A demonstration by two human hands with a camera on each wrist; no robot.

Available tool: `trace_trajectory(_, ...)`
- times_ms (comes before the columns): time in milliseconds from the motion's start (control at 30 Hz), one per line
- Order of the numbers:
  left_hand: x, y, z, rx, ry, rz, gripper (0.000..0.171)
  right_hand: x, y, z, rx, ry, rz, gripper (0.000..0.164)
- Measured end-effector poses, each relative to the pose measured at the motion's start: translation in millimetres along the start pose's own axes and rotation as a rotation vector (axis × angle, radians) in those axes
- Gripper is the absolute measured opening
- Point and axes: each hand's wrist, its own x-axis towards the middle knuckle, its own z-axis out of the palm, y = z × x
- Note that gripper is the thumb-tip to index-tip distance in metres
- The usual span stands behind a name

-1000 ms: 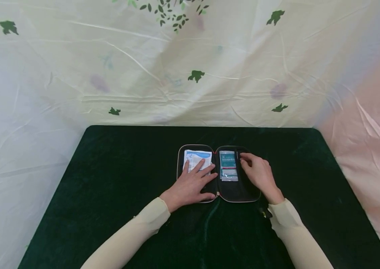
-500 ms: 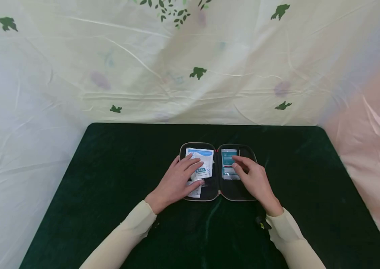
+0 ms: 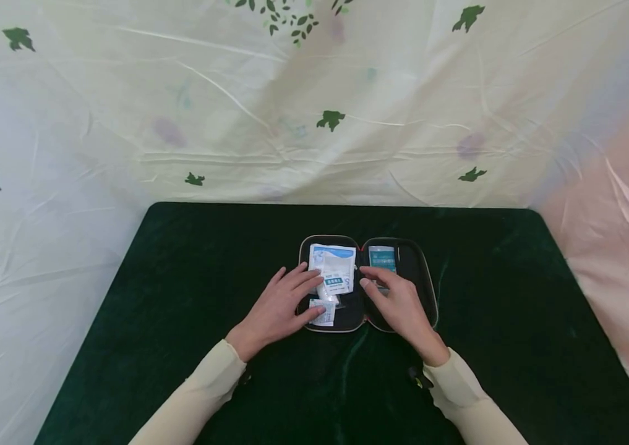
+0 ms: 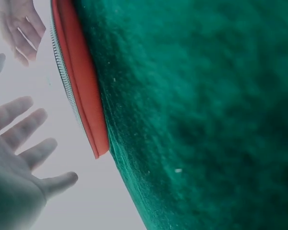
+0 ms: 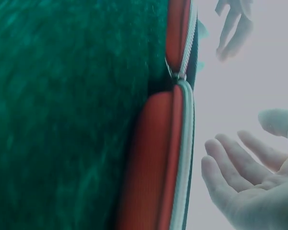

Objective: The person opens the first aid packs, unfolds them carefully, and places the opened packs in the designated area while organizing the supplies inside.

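- Left hand (image 3: 276, 306): fingers spread, nearly straight, gripping nothing; it reaches over the left rim of the zip case. Cannot tell from here whether the fingertips touch the packets.
- Zip case (image 3: 352, 312): lies unfolded on the dark green table (image 3: 208, 247), between the hands. Judged light, shell fairly stiff but with some give; best held by the outer rim, clear of the zip. Black inside; the left wrist view shows a red shell (image 4: 89, 86).
- Left half: large packet (image 3: 343, 269) above a small packet (image 3: 325, 319). Both likely light, limp, a little slick; pinch at a sealed edge. Large one white with blue printing, small one pale, lettering unreadable.
- Right half: teal packet (image 3: 382, 256), partly behind the right hand. Probably thin, bendable, slippery; lift by the far edge. Teal face, pale lettering.
- Right hand (image 3: 400, 304): fingers loosely bent, nothing between them, palm over the right half, fingertips near the fold.
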Motion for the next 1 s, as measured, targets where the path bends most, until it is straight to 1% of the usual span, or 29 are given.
trace_trajectory(233, -2.0, -1.5, 3.3, 0.016, -0.137, 0.025, 0.069, 6, -5, 12, -0.053, -0.04, -0.028, 0.034)
trace_trajectory(367, -2.1, -3.5, 4.2, 0.029, -0.184, 0.033, 0.07, 10, -6, 16, -0.088, -0.059, -0.03, 0.035)
trace_trajectory(533, -2.3, -6.0, 4.9, 0.049, -0.201, 0.042, 0.072, 15, -7, 20, -0.124, -0.079, -0.026, 0.036)
trace_trajectory(633, -2.6, -6.6, 5.2, 0.049, -0.208, 0.042, 0.072, 18, -8, 22, -0.123, -0.085, -0.025, 0.036)
trace_trajectory(833, -3.8, -5.6, 5.0, 0.059, -0.219, 0.04, 0.072, 22, -9, 26, -0.083, -0.072, 0.0, 0.036)
trace_trajectory(1000, -5.7, -4.2, 4.1, 0.049, -0.211, 0.047, 0.071, 23, -9, 28, -0.019, -0.083, 0.009, 0.039)
